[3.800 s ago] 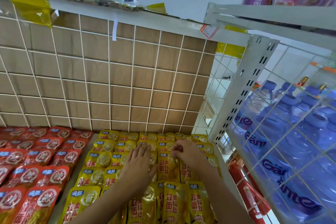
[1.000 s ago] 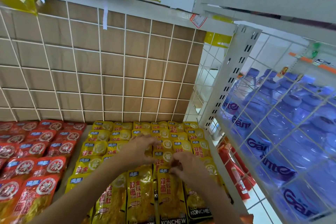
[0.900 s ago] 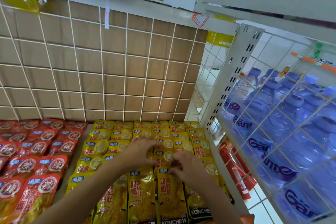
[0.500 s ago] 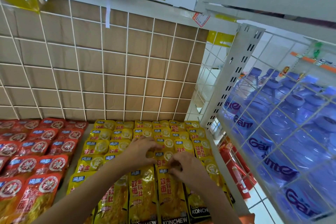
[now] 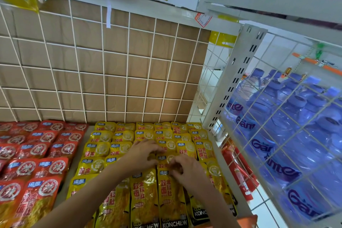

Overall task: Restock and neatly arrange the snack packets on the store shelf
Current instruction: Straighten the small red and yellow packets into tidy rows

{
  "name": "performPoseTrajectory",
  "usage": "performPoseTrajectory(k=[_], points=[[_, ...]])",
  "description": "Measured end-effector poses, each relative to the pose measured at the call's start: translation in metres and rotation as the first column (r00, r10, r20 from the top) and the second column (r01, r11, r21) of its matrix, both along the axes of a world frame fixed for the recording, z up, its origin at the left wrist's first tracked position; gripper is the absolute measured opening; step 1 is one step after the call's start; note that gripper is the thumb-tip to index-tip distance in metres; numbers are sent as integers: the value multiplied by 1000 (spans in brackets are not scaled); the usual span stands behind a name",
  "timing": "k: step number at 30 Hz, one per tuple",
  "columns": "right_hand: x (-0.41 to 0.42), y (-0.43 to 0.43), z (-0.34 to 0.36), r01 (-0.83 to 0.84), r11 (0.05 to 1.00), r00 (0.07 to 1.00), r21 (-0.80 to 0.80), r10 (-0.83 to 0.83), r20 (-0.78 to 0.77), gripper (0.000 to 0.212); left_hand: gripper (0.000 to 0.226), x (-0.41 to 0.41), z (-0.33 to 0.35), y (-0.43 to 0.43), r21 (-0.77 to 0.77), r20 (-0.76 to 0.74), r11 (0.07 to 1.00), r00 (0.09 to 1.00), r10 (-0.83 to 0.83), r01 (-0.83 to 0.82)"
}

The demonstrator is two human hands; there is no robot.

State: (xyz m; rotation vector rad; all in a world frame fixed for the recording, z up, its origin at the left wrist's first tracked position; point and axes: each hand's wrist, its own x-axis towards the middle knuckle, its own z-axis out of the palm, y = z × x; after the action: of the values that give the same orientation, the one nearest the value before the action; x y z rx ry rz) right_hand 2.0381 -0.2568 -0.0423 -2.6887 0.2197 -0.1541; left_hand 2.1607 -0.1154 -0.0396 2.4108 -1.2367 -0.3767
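Both hands have drawn back from the rear rows toward the front edge of the shelf [image 5: 81,155] since 3.8 s ago, now working the nearer yellow packets [image 5: 144,190]. That suggests the back is settled and tidying is moving forward. Red packets [image 5: 42,153] fill the shelf's left side. The left hand [image 5: 143,153] lies on the yellow rows, fingers loosely spread. The right hand [image 5: 187,169] curls at a packet top; whether it pinches cannot be told. Front packets are cut off.
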Motion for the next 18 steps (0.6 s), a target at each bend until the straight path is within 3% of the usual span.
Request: performPoseTrajectory(k=[7, 10, 14, 18], points=[[0, 0, -1, -24, 1000, 1000, -1, 24, 3, 16, 36, -3, 0, 4, -120, 17, 991, 998, 66, -63], [-1, -1, -1, -42, 999, 999, -8, 42, 12, 16, 45, -8, 2, 10, -48, 94, 998, 994, 46, -41], [-2, 0, -2, -63, 998, 998, 0, 63, 27, 15, 64, -20, -5, 25, 168, 184, 986, 982, -35, 4], [-2, 0, -3, -52, 999, 998, 17, 52, 29, 14, 64, -24, -11, 36, 149, 242, 989, 970, -30, -7]])
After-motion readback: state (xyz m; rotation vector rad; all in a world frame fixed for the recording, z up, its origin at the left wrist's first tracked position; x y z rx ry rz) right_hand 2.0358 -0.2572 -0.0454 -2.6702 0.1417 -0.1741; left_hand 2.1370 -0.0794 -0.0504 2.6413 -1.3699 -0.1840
